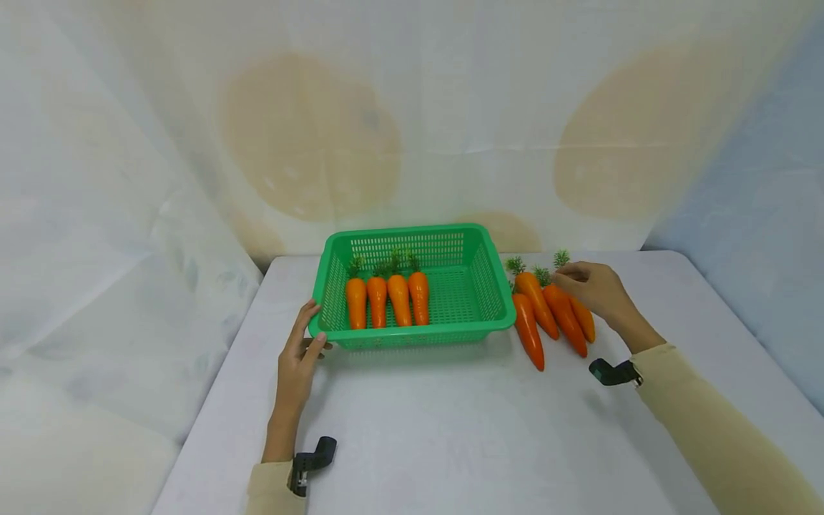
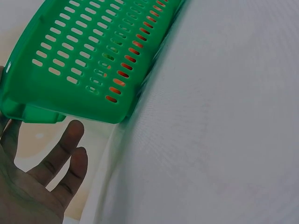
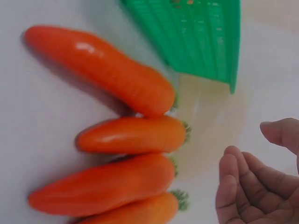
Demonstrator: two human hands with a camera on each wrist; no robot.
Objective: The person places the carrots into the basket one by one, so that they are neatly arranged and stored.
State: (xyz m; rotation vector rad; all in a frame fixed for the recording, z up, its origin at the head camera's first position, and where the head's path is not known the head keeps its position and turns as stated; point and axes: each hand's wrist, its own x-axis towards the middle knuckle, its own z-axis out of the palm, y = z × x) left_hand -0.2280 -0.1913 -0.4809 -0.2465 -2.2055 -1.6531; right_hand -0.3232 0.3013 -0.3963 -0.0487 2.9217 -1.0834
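Note:
A green plastic basket [image 1: 412, 336] stands on the table with several orange carrots [image 1: 399, 300] lying side by side in its left half, leafy tops toward the back. At its front left corner, my left hand [image 1: 299, 361] holds the rim; in the left wrist view two fingers of that hand [image 2: 32, 182] hang free below the rim. More carrots [image 1: 529, 332] lie in a loose fan to the right of the basket. Over the tops of these carrots hovers my right hand [image 1: 595, 290]. The right wrist view shows its fingers loosely bent, thumb apart, nothing between them.
A white table [image 1: 418, 422] carries everything. Behind it hangs a pale cloth [image 1: 444, 107] with tan round patches, and similar cloth hangs at both sides. The basket's right wall [image 3: 201, 42] is close beside the nearest loose carrot.

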